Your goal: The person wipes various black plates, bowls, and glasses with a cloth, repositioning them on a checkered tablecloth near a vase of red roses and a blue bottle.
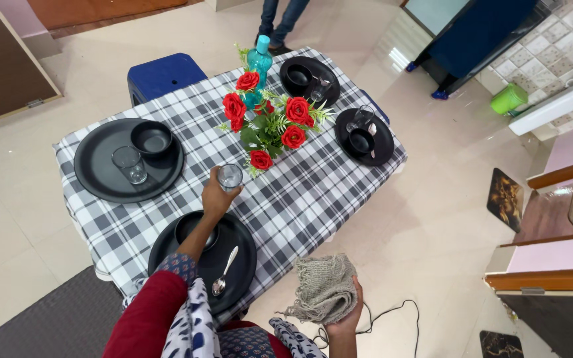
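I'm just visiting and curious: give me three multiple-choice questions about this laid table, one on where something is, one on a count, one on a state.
1. Where does the spoon lie?
A. on the nearest black plate
B. on the floor
C. in the blue bottle

2. How many black plates are on the table?
A. two
B. four
C. six

3. What is the left hand doing?
A. lying flat on the checked tablecloth
B. gripping a clear glass
C. holding the grey knitted cloth

Answers: 1 A, the spoon rests on that plate beside its bowl. 2 B, one plate at each side. 3 B, the fingers wrap the glass; the right hand has the cloth.
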